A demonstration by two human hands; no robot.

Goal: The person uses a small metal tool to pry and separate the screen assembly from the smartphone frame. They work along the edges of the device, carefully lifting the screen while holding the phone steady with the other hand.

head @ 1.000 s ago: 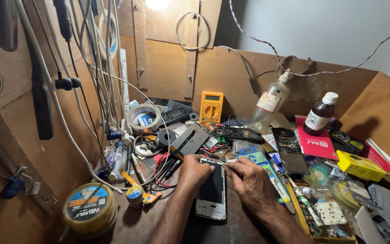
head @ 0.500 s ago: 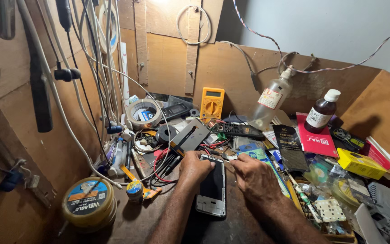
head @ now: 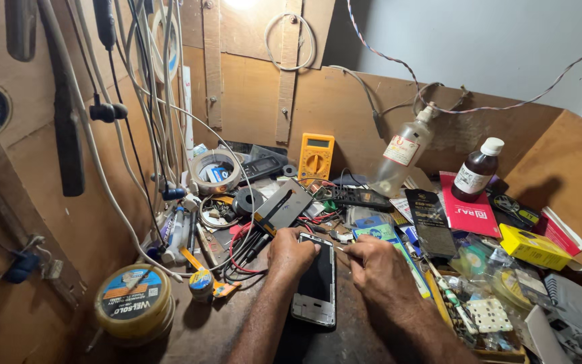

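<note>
Left hand (head: 289,253) closed loosely over the top left corner of a smartphone (head: 316,286), pressing it flat on the wooden bench (head: 237,323). Right hand (head: 375,266) just beside the phone's top right, fingers pinched on thin metal tweezers (head: 340,249). Probably light, stiff and fragile, glass slippery; better gripped by the long side edges, not the face. Beyond the hands, a yellow multimeter (head: 316,156); far left, a round yellow tin (head: 133,307).

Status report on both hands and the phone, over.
Left hand pressing phone top edge. Right hand pinching thin tool at its corner. Clutter all around.
</note>
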